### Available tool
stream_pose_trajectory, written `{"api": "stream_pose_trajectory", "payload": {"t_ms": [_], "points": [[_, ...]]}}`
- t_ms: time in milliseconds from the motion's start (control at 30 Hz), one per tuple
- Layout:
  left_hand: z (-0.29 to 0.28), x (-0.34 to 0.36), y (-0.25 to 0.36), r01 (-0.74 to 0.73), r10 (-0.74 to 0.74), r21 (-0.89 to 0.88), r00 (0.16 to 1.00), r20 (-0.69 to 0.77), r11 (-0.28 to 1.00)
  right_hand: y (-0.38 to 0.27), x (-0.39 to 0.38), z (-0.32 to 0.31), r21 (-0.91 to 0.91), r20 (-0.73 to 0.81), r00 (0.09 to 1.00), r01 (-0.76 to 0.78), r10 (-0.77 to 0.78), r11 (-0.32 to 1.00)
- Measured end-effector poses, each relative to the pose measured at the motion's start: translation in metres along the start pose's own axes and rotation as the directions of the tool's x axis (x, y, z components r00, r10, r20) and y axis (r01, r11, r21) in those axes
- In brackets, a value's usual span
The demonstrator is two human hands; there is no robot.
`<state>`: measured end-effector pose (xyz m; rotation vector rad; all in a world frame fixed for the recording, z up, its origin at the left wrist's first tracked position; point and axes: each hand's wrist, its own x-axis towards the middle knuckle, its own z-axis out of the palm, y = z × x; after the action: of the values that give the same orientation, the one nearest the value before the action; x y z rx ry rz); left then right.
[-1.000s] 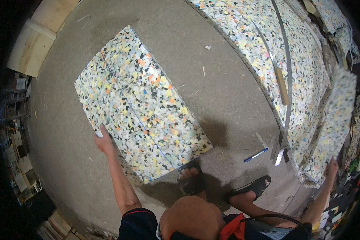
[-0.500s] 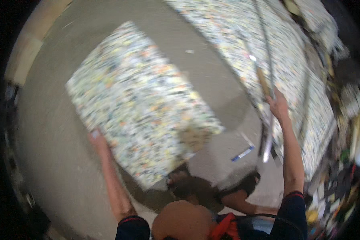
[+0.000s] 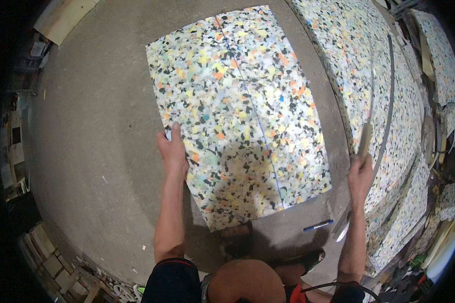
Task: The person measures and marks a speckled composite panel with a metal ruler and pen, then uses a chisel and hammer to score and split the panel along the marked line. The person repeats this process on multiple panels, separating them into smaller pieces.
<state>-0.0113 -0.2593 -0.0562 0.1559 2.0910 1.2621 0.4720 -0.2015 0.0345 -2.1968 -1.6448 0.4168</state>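
Note:
A speckled sheet of multicoloured foam (image 3: pixel 197 101) lies on the floor in front of me, with a blue line drawn lengthwise across it. My left hand (image 3: pixel 173 151) is closed on its left edge, thumb uppermost. A small pale bit shows by those fingers, too small to name. Off the sheet's right side, my right hand (image 3: pixel 360 174) grips a long thin-bladed knife (image 3: pixel 365 139) by its tan handle, blade pointing away from me. A long dark strip (image 3: pixel 391 91) runs close beside that hand, over a larger foam sheet (image 3: pixel 351 65).
A blue and white pen (image 3: pixel 318 225) lies on the grey floor (image 3: pixel 96 121) near my feet. More foam pieces (image 3: pixel 440 55) and scraps are heaped along the right. Wooden boards (image 3: pixel 60 20) stand at the far left, with wood offcuts (image 3: pixel 53 265) at the near left.
The foam sheet sits farther right in view and turned straighter, my left hand still at its edge. Its blue line now shows clearly. My right hand is lower in view, still with the knife.

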Motion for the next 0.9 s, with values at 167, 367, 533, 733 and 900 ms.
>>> {"api": "stream_pose_trajectory", "payload": {"t_ms": [167,367,533,733,900], "points": [[0.008,-0.024,0.042,-0.206,0.212,0.666,0.975,0.073,0.717,-0.075,-0.045,0.047,0.275,0.293,0.949,0.032,-0.116,0.961],[0.058,0.034,0.09,-0.613,0.687,0.593,0.714,0.134,0.521,-0.157,-0.048,0.1,0.332,0.381,0.845,0.253,-0.374,0.909],[0.168,0.156,0.151,-0.895,0.931,0.439,0.226,0.288,0.081,-0.192,-0.037,0.141,0.33,0.256,0.78,0.484,-0.571,0.81],[0.228,0.196,0.184,-0.738,0.733,0.674,0.48,0.481,0.041,-0.207,-0.03,0.138,0.274,0.383,0.805,0.37,-0.453,0.888],[0.232,0.183,0.216,-0.724,0.517,0.688,0.569,0.639,-0.052,-0.212,-0.021,0.128,0.18,0.532,0.787,0.255,-0.312,0.95]]}}
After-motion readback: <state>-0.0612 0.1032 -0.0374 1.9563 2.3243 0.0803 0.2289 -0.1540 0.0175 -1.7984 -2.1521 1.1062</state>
